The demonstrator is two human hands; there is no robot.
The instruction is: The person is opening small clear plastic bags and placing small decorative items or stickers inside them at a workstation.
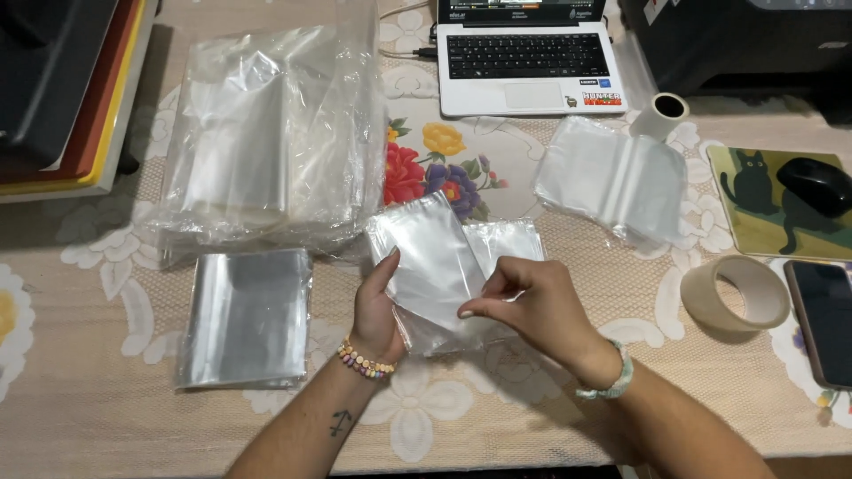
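My left hand (376, 310) holds a small clear plastic bag (426, 257) from underneath, thumb along its left edge. The fingertips of my right hand (532, 306) pinch the same bag's right side. Beneath it more clear bags (510, 241) lie flat on the tablecloth. A neat stack of clear bags (244, 319) rests to the left of my left hand.
A big clear bundle of bags (266, 133) lies at the back left, another pile of bags (612, 177) at the back right. A white laptop (528, 62), paper roll (661, 115), tape roll (735, 293), phone (824, 321), mouse (816, 184) on a cat mousepad, and a book stack (80, 89) surround the area.
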